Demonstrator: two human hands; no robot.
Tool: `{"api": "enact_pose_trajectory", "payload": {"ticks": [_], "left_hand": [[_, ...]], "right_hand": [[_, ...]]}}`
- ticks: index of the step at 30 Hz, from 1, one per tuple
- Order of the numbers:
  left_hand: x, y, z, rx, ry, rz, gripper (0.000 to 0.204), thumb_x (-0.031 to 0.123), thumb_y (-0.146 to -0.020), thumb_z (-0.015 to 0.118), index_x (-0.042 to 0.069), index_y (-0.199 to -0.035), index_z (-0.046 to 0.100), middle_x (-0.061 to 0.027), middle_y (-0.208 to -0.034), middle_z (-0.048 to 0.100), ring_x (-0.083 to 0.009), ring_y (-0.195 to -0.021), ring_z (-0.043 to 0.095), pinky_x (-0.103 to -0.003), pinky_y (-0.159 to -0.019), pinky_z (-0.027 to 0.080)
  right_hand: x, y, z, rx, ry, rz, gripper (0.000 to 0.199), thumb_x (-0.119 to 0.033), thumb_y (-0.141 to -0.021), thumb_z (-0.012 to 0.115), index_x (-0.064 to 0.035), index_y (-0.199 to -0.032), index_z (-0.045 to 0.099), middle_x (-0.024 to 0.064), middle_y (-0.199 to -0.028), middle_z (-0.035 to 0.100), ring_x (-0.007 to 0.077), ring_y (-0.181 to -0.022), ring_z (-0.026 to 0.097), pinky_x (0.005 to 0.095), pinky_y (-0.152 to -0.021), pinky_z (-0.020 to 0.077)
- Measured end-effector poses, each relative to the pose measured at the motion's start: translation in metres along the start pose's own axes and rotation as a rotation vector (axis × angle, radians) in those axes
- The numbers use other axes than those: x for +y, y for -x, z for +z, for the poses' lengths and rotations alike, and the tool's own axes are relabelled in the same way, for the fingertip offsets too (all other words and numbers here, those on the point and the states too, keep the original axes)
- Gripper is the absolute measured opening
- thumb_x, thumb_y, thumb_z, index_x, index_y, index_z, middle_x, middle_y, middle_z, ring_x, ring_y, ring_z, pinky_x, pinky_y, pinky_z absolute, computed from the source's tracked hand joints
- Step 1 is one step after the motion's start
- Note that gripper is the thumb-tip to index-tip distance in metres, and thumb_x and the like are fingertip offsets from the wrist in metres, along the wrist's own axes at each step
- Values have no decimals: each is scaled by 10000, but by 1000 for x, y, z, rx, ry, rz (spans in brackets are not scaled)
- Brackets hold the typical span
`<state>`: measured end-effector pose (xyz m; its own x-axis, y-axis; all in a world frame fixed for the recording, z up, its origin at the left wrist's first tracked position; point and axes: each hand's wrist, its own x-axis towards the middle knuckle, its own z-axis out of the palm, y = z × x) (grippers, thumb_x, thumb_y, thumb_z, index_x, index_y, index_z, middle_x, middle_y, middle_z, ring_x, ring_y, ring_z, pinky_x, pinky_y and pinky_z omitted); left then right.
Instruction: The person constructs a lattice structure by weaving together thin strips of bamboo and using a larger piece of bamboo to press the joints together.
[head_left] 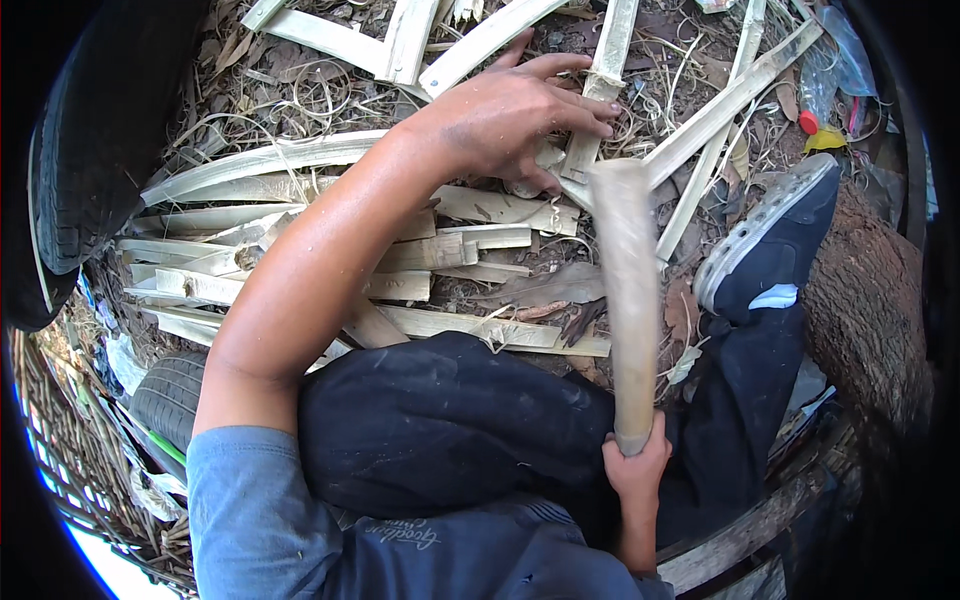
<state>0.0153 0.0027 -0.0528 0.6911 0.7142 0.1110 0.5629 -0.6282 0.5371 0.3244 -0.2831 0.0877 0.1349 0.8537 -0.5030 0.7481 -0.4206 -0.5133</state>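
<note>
A: Any packaging lying about?

B: Far right of the left hand (515, 115), top corner: a clear plastic bottle (835, 50) on its side, red cap (808, 122) just below it, a yellow scrap (826, 140) beside the cap. No label I can read from here.

A: And the hands?

B: Left hand is stretched out forward, fingers spread wide and flat, fingertips on a pale split bamboo strip (592, 110). Not closed on anything. Right hand (634, 470) is down low by the lap, fist wrapped round the bottom end of a thick bamboo stick (628, 300), which stands up w/ its top end just right of the left hand's fingers.

A: Is the stick touching the strips?

B: Can't tell, it's blurred along its length, esp. near the top.

A: What's hidden?

B: The right hand's fingers mostly, behind the stick. The left forearm covers part of the pile of cut strips (300, 265). Dark trousers (450, 420) hide whatever the person sits on.

A: What else is around?

B: Below the left hand, more short strips & dry leaves on the dirt. Right of the stick, a dark shoe w/ pale sole (770, 240), toe pointing up, and past it a rough log (865, 310). Far left of the arm, a black tyre (95, 130), a second tyre (170, 395) lower down, then woven basketwork (60, 440) at the edge, cut off. Long slats (720, 110) cross above and right of the left hand.
</note>
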Motion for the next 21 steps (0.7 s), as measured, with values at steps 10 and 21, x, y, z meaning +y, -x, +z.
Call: {"api": "enact_pose_trajectory", "payload": {"ticks": [10, 21], "left_hand": [[6, 3, -1, 40, 40, -55, 558, 420, -676, 829, 226, -1186, 710, 99, -1402, 580, -273, -1446, 342, -572, -1193, 239], [7, 2, 0, 50, -27, -66, 496, 342, -676, 815, 246, -1153, 723, 122, -1404, 577, -262, -1445, 347, -566, -1150, 305]], "right_hand": [[-2, -6, 3, 22, 73, 8, 433, -63, -659, 731, 16, -1046, 552, 204, -802, 675, 412, -772, 705, 434, -700, 552], [-5, -12, 6, -8, 118, 21, 372, -50, -682, 692, -8, -1017, 538, 144, -763, 631, 314, -709, 687, 373, -682, 529]]}}
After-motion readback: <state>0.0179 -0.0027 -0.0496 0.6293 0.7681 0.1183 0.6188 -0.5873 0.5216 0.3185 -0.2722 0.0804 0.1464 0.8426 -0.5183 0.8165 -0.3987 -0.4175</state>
